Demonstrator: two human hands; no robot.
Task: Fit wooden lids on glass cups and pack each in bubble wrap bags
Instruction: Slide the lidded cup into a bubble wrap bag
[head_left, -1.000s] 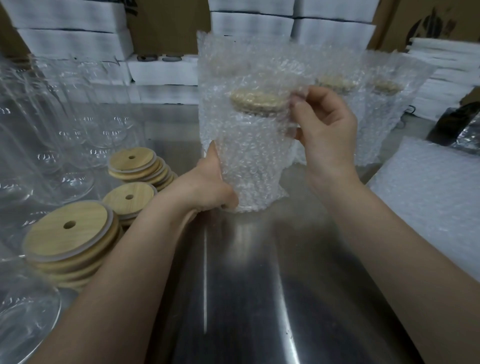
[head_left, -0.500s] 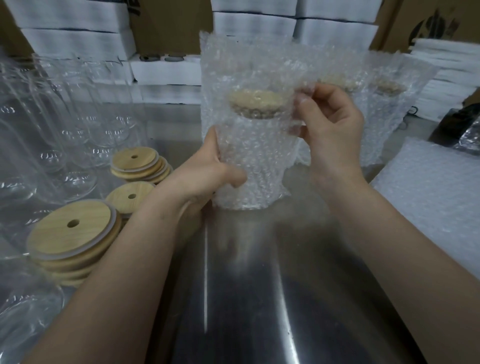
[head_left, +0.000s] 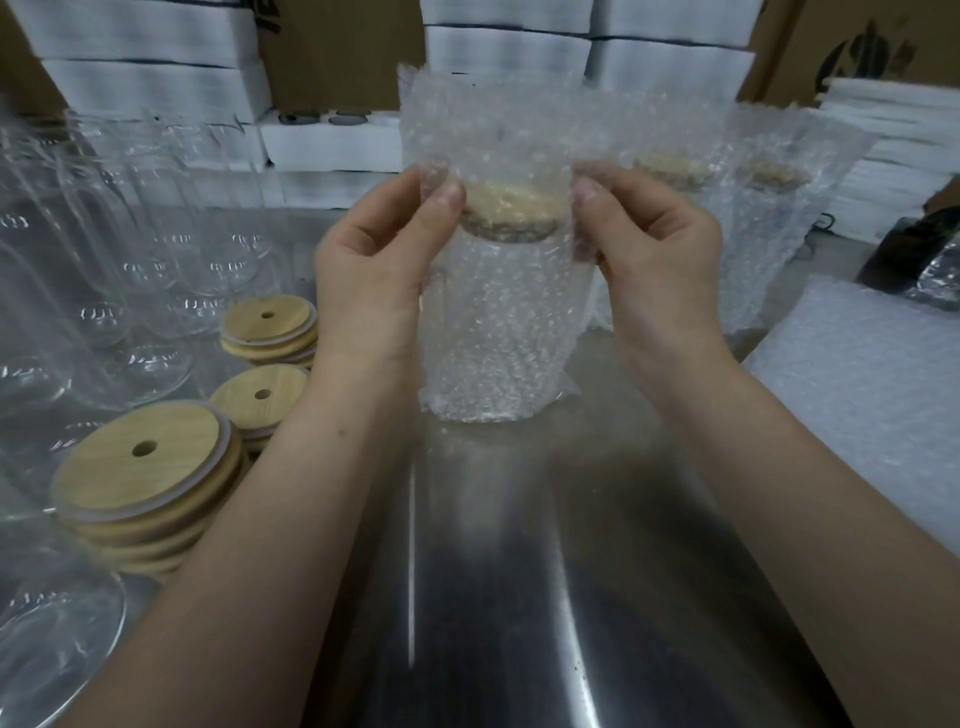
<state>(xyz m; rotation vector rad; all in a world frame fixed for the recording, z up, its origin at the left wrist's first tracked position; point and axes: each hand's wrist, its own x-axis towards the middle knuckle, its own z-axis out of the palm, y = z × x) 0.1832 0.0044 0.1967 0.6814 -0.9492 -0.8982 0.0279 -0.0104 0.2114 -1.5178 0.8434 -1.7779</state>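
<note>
A bubble wrap bag (head_left: 498, 332) stands upright on the steel table (head_left: 519, 597) at the centre, holding a glass cup topped by a wooden lid (head_left: 511, 208) that shows through the wrap. My left hand (head_left: 374, 265) pinches the bag's left side at lid height. At the same height my right hand (head_left: 654, 260) pinches the right side. The bag's open top rises above both thumbs. Stacks of wooden lids with a straw hole (head_left: 145, 467) lie at the left. Bare glass cups (head_left: 130, 249) crowd the far left.
Two more bagged cups (head_left: 748, 218) stand behind my right hand. A pile of flat bubble wrap bags (head_left: 872, 395) lies at the right. White foam boxes (head_left: 156, 67) and cardboard line the back. A dark object (head_left: 914, 260) sits at the far right.
My left hand has risen from the bag's lower left side to the lid's height and now pinches the wrap there. My right hand has stayed at the right of the lid.
</note>
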